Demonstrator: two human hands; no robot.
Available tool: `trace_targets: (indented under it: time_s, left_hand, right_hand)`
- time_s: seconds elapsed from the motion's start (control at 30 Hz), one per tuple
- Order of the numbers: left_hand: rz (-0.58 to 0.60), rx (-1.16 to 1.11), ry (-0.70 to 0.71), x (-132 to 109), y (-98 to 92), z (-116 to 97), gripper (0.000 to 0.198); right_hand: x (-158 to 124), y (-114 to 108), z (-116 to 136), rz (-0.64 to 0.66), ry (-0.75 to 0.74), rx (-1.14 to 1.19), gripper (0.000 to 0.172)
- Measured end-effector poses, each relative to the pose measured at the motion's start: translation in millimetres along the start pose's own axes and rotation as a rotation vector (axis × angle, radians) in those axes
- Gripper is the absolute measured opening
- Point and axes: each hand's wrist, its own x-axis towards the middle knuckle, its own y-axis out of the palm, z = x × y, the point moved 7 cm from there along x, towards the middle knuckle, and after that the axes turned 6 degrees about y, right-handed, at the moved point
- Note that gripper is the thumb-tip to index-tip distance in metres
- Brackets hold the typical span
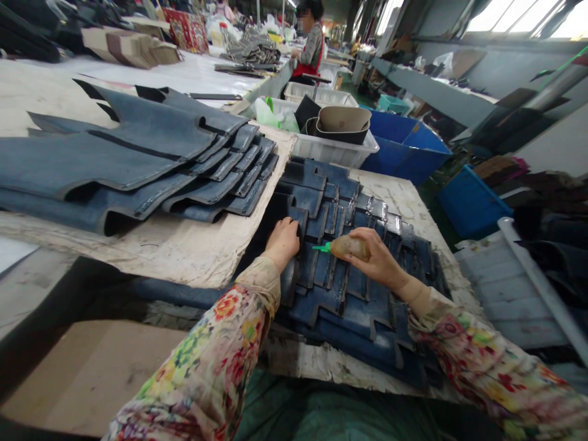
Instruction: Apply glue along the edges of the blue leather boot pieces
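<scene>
My right hand (374,257) is closed round a small brownish glue bottle (350,246) with a green nozzle pointing left. Its tip hovers over a fanned stack of dark blue cut pieces (340,275) spread on a stained board. My left hand (282,240) rests with curled fingers on the left side of that stack, pressing on a piece's edge. Both my arms wear floral sleeves.
A second pile of long blue pieces (138,159) lies on a raised paper-covered board (184,251) at the left. Behind stand a white bin (335,150) with rolled material, blue crates (404,147), and a person in red (310,43) working at the far bench.
</scene>
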Motion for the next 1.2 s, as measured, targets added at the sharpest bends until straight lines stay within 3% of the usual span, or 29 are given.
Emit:
trace_targets:
  time_s: [0.23, 0.4, 0.63, 1.2]
  left_hand:
    - [0.000, -0.003, 0.009, 0.7, -0.3, -0.3, 0.036]
    - [-0.006, -0.005, 0.000, -0.1, -1.4, -0.9, 0.037]
    - [-0.013, -0.002, 0.008, -0.4, -1.6, -1.2, 0.035]
    - [0.005, 0.000, 0.004, -1.5, -4.0, -3.1, 0.035]
  right_hand:
    - [0.5, 0.1, -4.1, 0.032, -0.004, 0.009, 0.041]
    - [7.7, -8.0, -9.9, -0.060, 0.018, -0.027, 0.040]
    - [16.5, -7.0, -12.1, -0.055, -0.036, -0.042, 0.039]
    - [70.4, -13.0, -58.7, -0.160, 0.009, -0.155, 0.039]
